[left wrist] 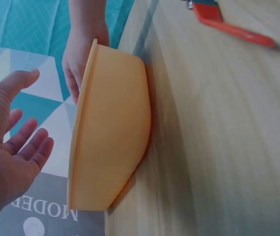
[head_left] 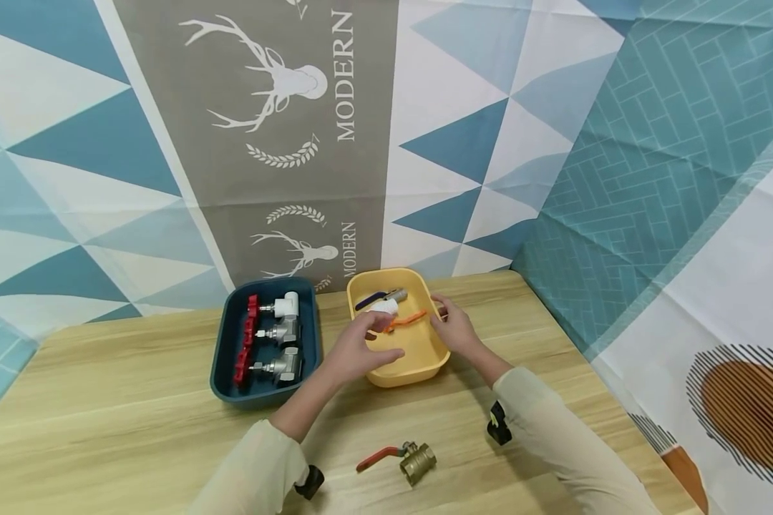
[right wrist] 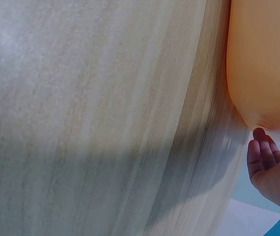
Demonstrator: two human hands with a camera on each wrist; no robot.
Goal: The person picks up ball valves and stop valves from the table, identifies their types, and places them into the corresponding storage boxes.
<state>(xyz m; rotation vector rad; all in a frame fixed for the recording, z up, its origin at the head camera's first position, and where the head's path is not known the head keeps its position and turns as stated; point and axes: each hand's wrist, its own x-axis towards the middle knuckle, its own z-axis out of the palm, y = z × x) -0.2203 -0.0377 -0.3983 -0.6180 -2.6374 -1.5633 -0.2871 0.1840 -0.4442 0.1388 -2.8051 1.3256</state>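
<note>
Yellow plastic forms the tray (head_left: pixel 419 361) that both hands work at; it sits on the wooden table (head_left: pixel 135 422) just right of a dark blue tray (head_left: pixel 222 365), its long axis running from the near edge toward the far backdrop. The left hand (head_left: pixel 357 350) hovers over the yellow tray's near left part with its fingers spread and relaxed, holding nothing; the left wrist view shows the open palm (left wrist: pixel 12 147) apart from the rim. The right hand (head_left: pixel 454 325) rests at the tray's right rim with its fingers curled at the edge; whether they actually grip the rim cannot be told.

Inside the yellow tray lie an orange-handled valve (head_left: pixel 404 320), its lever pointing right toward the right hand, a white fitting (head_left: pixel 384 307) just beyond the left hand's fingertips, and a valve with a dark blue handle (head_left: pixel 380 297) at the far end, slanting from near left to far right.

The blue tray holds three metal valves with red handles (head_left: pixel 267 336), stacked near to far, handles to the left. On the near table, well apart from the trays, lies a brass ball valve (head_left: pixel 415 461) with its red lever pointing left.
</note>
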